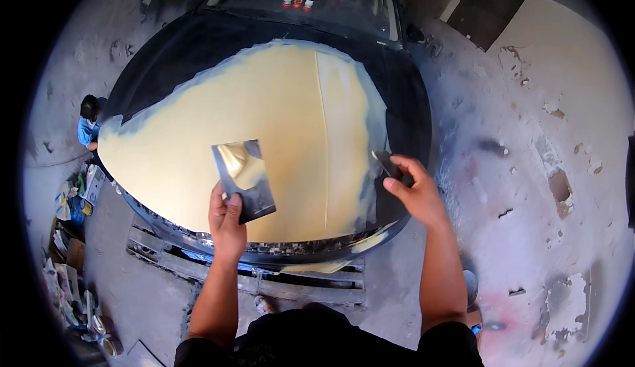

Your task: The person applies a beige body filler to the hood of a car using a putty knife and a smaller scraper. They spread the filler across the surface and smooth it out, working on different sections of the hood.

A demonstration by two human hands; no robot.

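Observation:
In front of me lies a dark car's hood (pixel 218 112), mostly coated in pale yellow body filler with feathered grey edges. A raised filler ridge runs lengthwise right of its middle. My left hand (pixel 228 225) grips a flat dark mixing board (pixel 259 200) by its lower left corner, thumb on top. A glossy blob of yellow filler (pixel 237 165) is smeared over the board's upper part. My right hand (pixel 418 195) pinches a small dark spreader (pixel 387 163) with filler on its tip. Both hands are held above the hood, the right one near its right edge.
A wooden pallet (pixel 331 287) lies at the car's front. Cans, boxes and papers (pixel 73 274) pile up at the left. Another person in blue (pixel 89 125) is by the car's left side. A stained, peeling wall (pixel 549 115) stands at right.

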